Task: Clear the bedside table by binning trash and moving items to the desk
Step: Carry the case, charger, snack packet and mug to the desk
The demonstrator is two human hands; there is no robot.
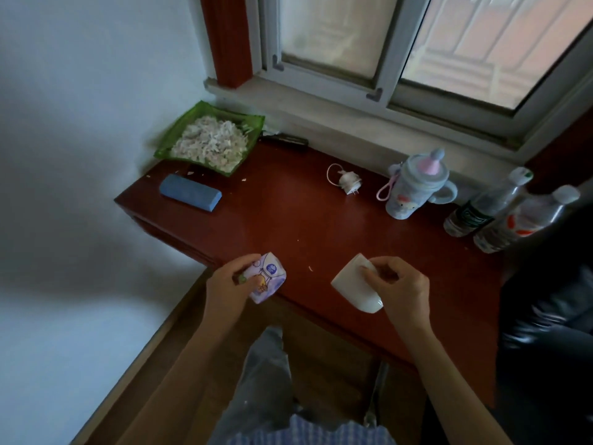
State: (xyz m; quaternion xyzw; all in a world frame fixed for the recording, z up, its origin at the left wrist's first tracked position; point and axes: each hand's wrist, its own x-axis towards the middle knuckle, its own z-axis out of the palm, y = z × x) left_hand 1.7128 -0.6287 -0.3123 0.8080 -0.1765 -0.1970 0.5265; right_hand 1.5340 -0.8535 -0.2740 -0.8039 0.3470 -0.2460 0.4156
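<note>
My left hand grips a small purple printed tissue pack at the front edge of the dark red table. My right hand holds a white cup tilted on its side just above the table's front edge. On the table lie a blue case, a green dish of shredded white scraps, a white plug with a cord, a child's sippy bottle and two plastic bottles.
A window and sill run behind the table. A white wall is on the left, wooden floor below. A dark black object sits at the right edge. Small white crumbs dot the tabletop.
</note>
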